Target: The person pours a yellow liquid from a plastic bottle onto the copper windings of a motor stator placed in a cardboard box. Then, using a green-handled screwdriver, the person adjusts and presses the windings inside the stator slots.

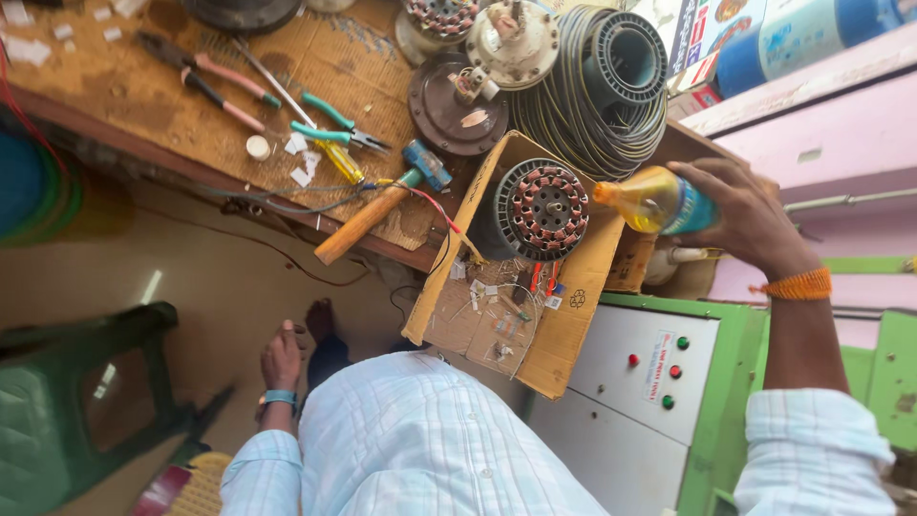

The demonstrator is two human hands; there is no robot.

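1. Our right hand [750, 215] is wrapped around a yellow plastic bottle [654, 201] with a blue label, held on its side with the nozzle end pointing at the wound stator; an orange thread band [800, 284] sits at that wrist.
2. Our left hand [282, 358] hangs low beside the body, fingers curled loosely and gripping nothing; a teal wristband [279, 397] circles the wrist.
3. Wound stator [544, 210], copper coils in a ring, rests on a flattened cardboard box [564, 325], just beside the bottle's nozzle.
4. Small loose parts [501, 311] lie scattered on the same cardboard.
5. Coil of black cable [597, 96] sits behind the stator on the tabletop [143, 96].
6. Brown motor cover [454, 105] lies next to the coil.
7. Wooden-handled hammer [373, 215] overhangs the tabletop edge.
8. Green-handled pliers [334, 124] and pink-handled pliers [215, 81] lie further along.
9. Grey control cabinet [630, 401] with coloured buttons stands below the cardboard.
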